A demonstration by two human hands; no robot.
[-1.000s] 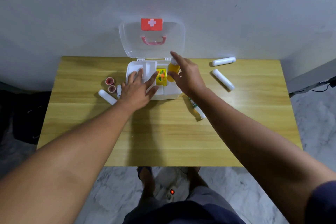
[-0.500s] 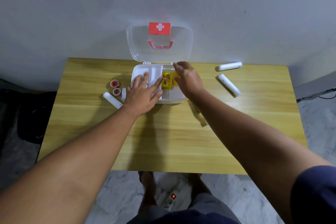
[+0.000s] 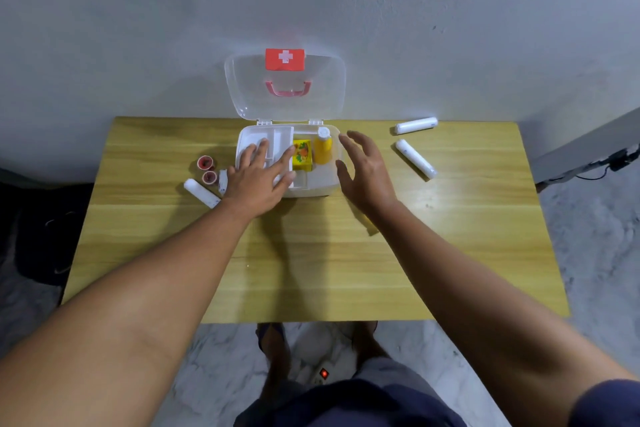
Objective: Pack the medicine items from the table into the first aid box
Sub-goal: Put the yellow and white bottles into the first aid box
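Yellow bottle (image 3: 322,150) is down now, standing upright w/ white cap in the back right part of the first aid box (image 3: 322,184), right beside the yellow packet (image 3: 302,159), and the right hand (image 3: 363,170) has let go — fingers spread, empty, pulled back just off the box's right edge. Left hand (image 3: 261,177) stays flat & open on the white tray, steadying it, gripping nothing. So that's 2 items packed; white rolls (image 3: 415,158) on the right, plus another roll (image 3: 201,192) & red-rimmed tape rolls (image 3: 206,168) on the left, still wait on the table (image 3: 311,253) — I reckon the right-side rolls go next.
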